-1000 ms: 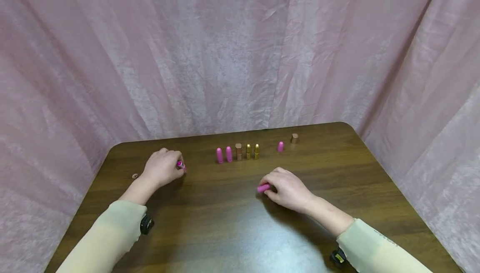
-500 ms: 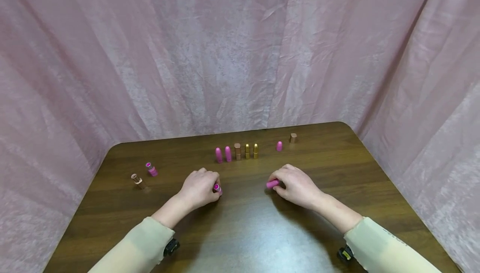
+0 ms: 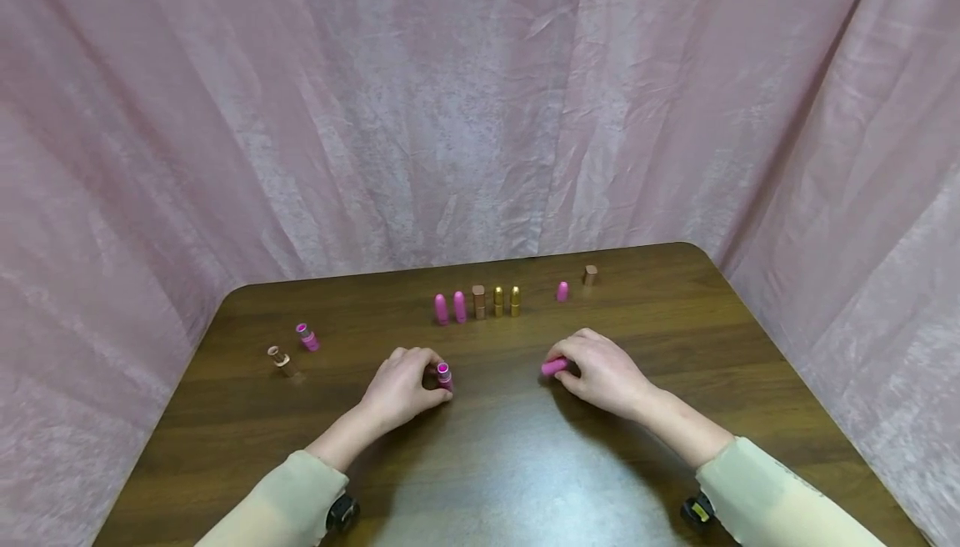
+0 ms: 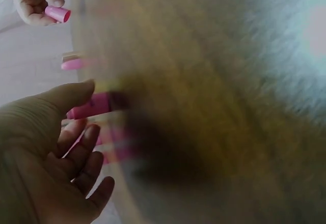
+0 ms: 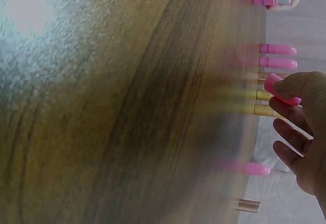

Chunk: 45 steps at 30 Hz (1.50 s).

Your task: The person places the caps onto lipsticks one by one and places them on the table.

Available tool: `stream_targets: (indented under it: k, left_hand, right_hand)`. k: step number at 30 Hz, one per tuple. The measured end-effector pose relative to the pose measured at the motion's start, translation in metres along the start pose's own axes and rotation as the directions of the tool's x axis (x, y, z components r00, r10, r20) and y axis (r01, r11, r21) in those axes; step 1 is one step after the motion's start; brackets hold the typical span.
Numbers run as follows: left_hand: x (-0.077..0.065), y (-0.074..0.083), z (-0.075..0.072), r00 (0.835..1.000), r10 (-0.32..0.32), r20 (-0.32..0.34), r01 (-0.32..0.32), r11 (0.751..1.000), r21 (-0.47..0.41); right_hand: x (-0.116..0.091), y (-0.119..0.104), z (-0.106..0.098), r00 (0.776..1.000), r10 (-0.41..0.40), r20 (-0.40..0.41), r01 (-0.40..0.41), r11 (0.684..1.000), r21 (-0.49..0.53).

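Note:
My left hand has its thumb and index finger around an uncapped pink lipstick, which stands upright on the table with its silver collar and magenta tip up. In the left wrist view, this lipstick lies between thumb and index finger while the other fingers are loosely bent. To the right, my right hand pinches a pink lipstick cap, tilted sideways just above the tabletop. The cap's open end faces the left hand in the left wrist view.
Capped lipsticks stand in a row at the back: pink ones, a rose-gold one and gold ones. Right of them are a pink cap and a rose-gold cap. Uncapped pink and rose-gold lipsticks stand at left.
My left hand has brought the pink lipstick from the left toward the table's middle and set it upright, uncovering the two uncapped lipsticks behind. The right hand with the cap has shifted slightly right.

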<state>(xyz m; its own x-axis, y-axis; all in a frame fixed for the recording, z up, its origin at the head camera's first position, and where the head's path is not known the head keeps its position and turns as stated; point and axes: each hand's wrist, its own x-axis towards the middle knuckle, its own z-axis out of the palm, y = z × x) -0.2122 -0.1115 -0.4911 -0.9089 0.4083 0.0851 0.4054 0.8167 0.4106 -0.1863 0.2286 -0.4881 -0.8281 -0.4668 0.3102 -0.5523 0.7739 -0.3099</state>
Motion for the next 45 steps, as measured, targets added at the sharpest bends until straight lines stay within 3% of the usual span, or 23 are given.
stream_targets:
  k: [6,10,13,16,20,25,34,39,45]
  left_hand:
    - [-0.003,-0.003,0.006,0.998,-0.029,-0.048,0.024,0.996,-0.089]
    - [-0.008,-0.002,0.004,0.994,-0.081,-0.072,0.071,0.988,-0.14]
    - [-0.012,-0.001,-0.003,0.992,-0.077,-0.099,0.061,0.986,-0.155]
    - [-0.017,0.0,-0.01,0.99,-0.024,-0.141,0.007,0.992,-0.123]
    - [-0.02,0.0,-0.019,0.978,0.089,-0.188,-0.091,0.996,-0.003]
    - [-0.021,0.0,-0.027,0.953,0.222,-0.209,-0.192,0.969,0.152]
    - [-0.013,0.009,-0.031,0.924,0.319,-0.21,-0.272,0.936,0.225]
    - [-0.007,0.013,-0.027,0.921,0.342,-0.188,-0.293,0.924,0.247]
    - [-0.001,0.019,-0.024,0.922,0.339,-0.186,-0.289,0.924,0.251]
  right_hand:
    - [-0.003,0.001,0.001,0.999,0.043,0.004,-0.043,0.998,0.036]
    - [-0.006,0.002,0.0,0.995,0.103,-0.004,-0.102,0.987,0.121]
    - [-0.01,0.003,-0.003,0.988,0.153,-0.032,-0.144,0.968,0.205]
    - [-0.012,0.005,-0.005,0.98,0.19,-0.065,-0.166,0.947,0.275]
    - [-0.014,0.008,-0.006,0.967,0.24,-0.081,-0.199,0.917,0.345]
    - [-0.013,0.007,-0.002,0.95,0.302,-0.078,-0.248,0.884,0.397]
    - [-0.001,0.006,0.008,0.967,0.21,-0.143,-0.154,0.932,0.327]
    - [0.004,0.002,0.011,0.972,0.213,-0.103,-0.172,0.934,0.313]
    - [0.012,-0.007,0.015,0.982,0.17,-0.082,-0.137,0.941,0.31]
